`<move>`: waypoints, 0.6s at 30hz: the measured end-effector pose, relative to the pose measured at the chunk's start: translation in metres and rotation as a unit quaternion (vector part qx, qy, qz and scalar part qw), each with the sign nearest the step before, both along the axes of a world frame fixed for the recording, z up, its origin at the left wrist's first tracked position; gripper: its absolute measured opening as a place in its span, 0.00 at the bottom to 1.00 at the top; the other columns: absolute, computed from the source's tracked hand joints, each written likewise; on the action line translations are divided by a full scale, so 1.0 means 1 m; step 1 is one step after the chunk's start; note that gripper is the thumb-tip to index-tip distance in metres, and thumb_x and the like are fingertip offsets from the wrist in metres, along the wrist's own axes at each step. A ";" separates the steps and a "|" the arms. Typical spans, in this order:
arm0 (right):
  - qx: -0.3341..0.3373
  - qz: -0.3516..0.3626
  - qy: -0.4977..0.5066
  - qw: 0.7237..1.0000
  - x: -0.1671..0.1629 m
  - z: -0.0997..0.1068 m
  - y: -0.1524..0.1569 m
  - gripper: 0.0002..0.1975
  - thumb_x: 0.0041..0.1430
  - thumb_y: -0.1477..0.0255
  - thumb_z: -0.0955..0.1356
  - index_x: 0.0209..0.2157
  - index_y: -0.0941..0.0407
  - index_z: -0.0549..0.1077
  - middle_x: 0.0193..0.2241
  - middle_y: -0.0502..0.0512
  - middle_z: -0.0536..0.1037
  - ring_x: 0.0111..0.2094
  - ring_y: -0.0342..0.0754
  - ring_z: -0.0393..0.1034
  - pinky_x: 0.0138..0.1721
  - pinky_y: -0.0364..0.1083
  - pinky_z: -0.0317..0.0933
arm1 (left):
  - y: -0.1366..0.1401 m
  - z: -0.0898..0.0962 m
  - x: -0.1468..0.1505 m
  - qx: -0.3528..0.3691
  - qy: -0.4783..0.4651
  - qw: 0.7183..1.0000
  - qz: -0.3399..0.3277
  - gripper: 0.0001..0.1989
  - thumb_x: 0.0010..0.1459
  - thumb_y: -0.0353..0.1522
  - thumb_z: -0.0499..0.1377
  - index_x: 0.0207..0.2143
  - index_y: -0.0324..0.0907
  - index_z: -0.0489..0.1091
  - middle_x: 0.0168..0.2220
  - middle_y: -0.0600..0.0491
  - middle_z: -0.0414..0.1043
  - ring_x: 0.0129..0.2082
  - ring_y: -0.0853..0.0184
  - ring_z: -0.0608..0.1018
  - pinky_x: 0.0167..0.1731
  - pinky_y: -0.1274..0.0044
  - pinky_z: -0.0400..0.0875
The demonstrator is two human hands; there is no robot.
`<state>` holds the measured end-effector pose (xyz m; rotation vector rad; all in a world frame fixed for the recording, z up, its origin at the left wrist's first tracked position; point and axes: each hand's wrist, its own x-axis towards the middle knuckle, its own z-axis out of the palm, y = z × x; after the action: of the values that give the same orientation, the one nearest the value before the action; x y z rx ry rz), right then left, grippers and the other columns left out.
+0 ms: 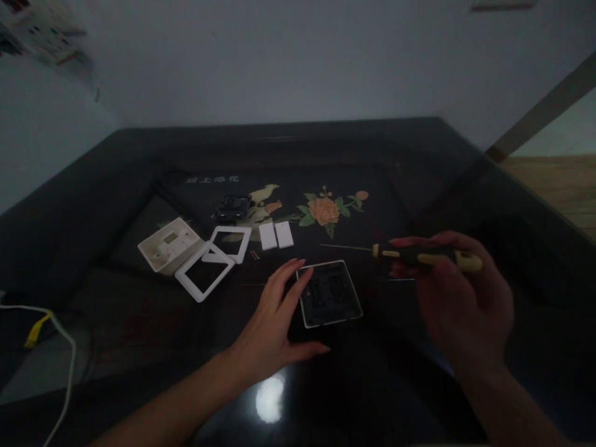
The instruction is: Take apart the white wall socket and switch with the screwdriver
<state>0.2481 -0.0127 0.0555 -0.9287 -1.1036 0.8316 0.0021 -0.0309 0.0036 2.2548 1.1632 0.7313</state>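
Note:
A square wall-switch box (pixel 330 295) with a white rim and black inside lies on the dark glossy table. My left hand (pixel 279 316) is at its left side, fingers apart; the fingertips touch its upper left edge, and the thumb stretches past its lower edge. Off to the right, my right hand (pixel 459 298) is closed round the black and yellow handle of a screwdriver (pixel 423 256). The thin shaft points left, above and apart from the box.
Left of the box lie two white frames (pixel 205 271), a white box (pixel 170 244), small screws (pixel 254 255) and two white plates (pixel 276 236). A black switch module (pixel 233 207) sits farther back. A white cable (pixel 69 347) runs along the left. Walls border the table (pixel 363 146).

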 end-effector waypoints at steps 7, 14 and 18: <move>0.031 -0.021 -0.051 0.998 0.017 0.006 0.008 0.10 0.59 0.71 0.70 0.42 0.48 0.70 0.30 0.49 0.82 0.24 0.47 0.75 0.19 0.44 0.65 | 0.003 -0.003 -0.003 -0.117 0.039 0.992 0.021 0.52 0.55 0.42 0.66 0.70 0.56 0.34 0.72 0.43 0.43 0.71 0.43 0.48 0.65 0.45 0.49; 0.055 -0.072 -0.113 0.990 0.018 0.005 0.006 0.09 0.58 0.70 0.70 0.41 0.46 0.70 0.26 0.49 0.78 0.21 0.49 0.71 0.14 0.47 0.62 | 0.015 0.004 -0.015 -0.160 0.022 0.987 -0.004 0.49 0.53 0.41 0.67 0.70 0.50 0.43 0.70 0.41 0.50 0.68 0.48 0.59 0.66 0.52 0.55; 0.079 -0.044 -0.132 0.987 0.017 0.000 0.007 0.09 0.59 0.73 0.68 0.41 0.48 0.69 0.26 0.48 0.77 0.22 0.48 0.73 0.14 0.45 0.63 | 0.017 0.004 -0.015 -0.153 0.011 0.988 -0.015 0.48 0.54 0.41 0.67 0.70 0.52 0.43 0.69 0.42 0.50 0.67 0.48 0.60 0.65 0.53 0.57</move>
<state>0.2649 -0.0060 0.0554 -0.9658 -1.3266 0.5501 -0.0130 -0.0141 0.0081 2.0232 1.1605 0.4797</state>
